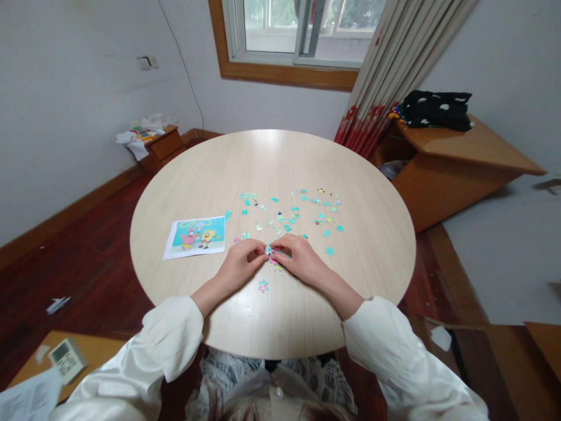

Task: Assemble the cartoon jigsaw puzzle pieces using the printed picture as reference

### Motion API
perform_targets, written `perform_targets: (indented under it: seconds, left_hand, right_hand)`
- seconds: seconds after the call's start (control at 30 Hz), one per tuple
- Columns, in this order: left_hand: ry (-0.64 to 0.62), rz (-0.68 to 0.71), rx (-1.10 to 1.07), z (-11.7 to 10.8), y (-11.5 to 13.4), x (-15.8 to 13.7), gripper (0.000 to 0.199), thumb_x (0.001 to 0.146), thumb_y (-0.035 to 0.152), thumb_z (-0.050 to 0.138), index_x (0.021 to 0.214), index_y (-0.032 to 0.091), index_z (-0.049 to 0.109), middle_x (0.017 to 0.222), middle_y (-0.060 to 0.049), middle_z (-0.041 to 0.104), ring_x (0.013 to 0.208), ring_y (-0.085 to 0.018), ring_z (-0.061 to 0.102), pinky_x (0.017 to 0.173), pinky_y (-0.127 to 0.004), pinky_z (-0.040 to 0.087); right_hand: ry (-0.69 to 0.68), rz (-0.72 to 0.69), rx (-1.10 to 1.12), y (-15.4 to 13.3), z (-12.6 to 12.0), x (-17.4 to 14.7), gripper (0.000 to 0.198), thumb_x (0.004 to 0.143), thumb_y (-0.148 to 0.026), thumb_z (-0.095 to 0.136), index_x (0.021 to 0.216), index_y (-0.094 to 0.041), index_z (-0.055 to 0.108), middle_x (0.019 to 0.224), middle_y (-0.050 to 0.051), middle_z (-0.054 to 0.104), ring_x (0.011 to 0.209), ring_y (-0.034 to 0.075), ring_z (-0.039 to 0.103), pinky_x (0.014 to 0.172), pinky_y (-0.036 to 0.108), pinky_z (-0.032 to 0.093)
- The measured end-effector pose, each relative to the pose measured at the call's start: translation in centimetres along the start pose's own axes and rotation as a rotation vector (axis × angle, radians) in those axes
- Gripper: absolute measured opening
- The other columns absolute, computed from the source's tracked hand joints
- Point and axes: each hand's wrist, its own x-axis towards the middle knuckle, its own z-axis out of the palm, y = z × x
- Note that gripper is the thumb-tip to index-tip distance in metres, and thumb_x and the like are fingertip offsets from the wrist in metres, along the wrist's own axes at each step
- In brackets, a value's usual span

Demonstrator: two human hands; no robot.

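My left hand and my right hand meet near the middle of the round table, fingertips pinched on small jigsaw puzzle pieces between them. Part of what they hold is covered by the fingers. More pieces in pink and yellow lie just under the right fingers. A single pink and teal puzzle piece rests nearer to me, apart from the others. Beyond the hands, many loose teal puzzle pieces are scattered. Left of them lies a printed cartoon picture on white paper.
The pale round table fills the centre. A window and a curtain are behind it. At right a tilted wooden cabinet carries a folded black cloth. A white device with a screen sits at lower left.
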Motion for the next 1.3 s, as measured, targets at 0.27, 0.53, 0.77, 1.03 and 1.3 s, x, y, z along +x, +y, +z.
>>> perform_targets:
  seconds: [0.27, 0.53, 0.77, 1.03, 1.3]
  left_hand:
    - [0.004, -0.066, -0.022, 0.03, 0.03, -0.04, 0.004, 0.082, 0.018, 0.063, 0.078, 0.016, 0.062, 0.074, -0.001, 0.065, 0.066, -0.014, 0.057, 0.062, -0.026, 0.045]
    - [0.017, -0.111, 0.025, -0.01, 0.14, 0.02, 0.007, 0.081, 0.012, 0.062, 0.076, 0.016, 0.063, 0.068, 0.001, 0.064, 0.061, -0.012, 0.055, 0.06, -0.023, 0.042]
    - [0.037, -0.064, 0.056, -0.14, 0.1, 0.13, 0.007, 0.082, 0.013, 0.062, 0.077, 0.017, 0.064, 0.071, 0.0, 0.066, 0.065, -0.013, 0.058, 0.063, -0.025, 0.045]
    - [0.037, -0.011, 0.061, -0.19, 0.06, 0.1, 0.01, 0.084, 0.013, 0.059, 0.076, 0.017, 0.064, 0.073, -0.002, 0.067, 0.069, -0.015, 0.06, 0.066, -0.027, 0.047]
    - [0.048, -0.015, 0.062, -0.22, 0.12, 0.08, 0.011, 0.084, 0.014, 0.058, 0.075, 0.017, 0.063, 0.072, -0.001, 0.066, 0.067, -0.014, 0.058, 0.063, -0.025, 0.045]
  right_hand:
    - [0.03, 0.007, -0.019, 0.24, 0.08, -0.06, 0.013, 0.079, -0.015, 0.07, 0.092, -0.017, 0.069, 0.092, 0.006, 0.07, 0.088, 0.018, 0.061, 0.083, 0.034, 0.043]
    - [0.027, -0.008, -0.015, 0.35, 0.16, -0.09, 0.012, 0.08, -0.016, 0.068, 0.092, -0.018, 0.068, 0.091, 0.006, 0.069, 0.088, 0.018, 0.061, 0.082, 0.034, 0.042]
    - [0.038, -0.015, -0.013, 0.33, 0.14, -0.08, 0.012, 0.079, -0.016, 0.069, 0.091, -0.018, 0.068, 0.089, 0.005, 0.069, 0.084, 0.017, 0.06, 0.08, 0.033, 0.042]
    - [0.054, -0.039, 0.005, 0.4, 0.19, -0.12, 0.01, 0.08, -0.018, 0.07, 0.09, -0.019, 0.068, 0.088, 0.004, 0.069, 0.084, 0.017, 0.061, 0.08, 0.033, 0.043]
    - [0.054, -0.048, 0.013, 0.49, 0.19, -0.14, 0.012, 0.08, -0.018, 0.07, 0.091, -0.018, 0.068, 0.09, 0.005, 0.07, 0.086, 0.017, 0.061, 0.081, 0.033, 0.044]
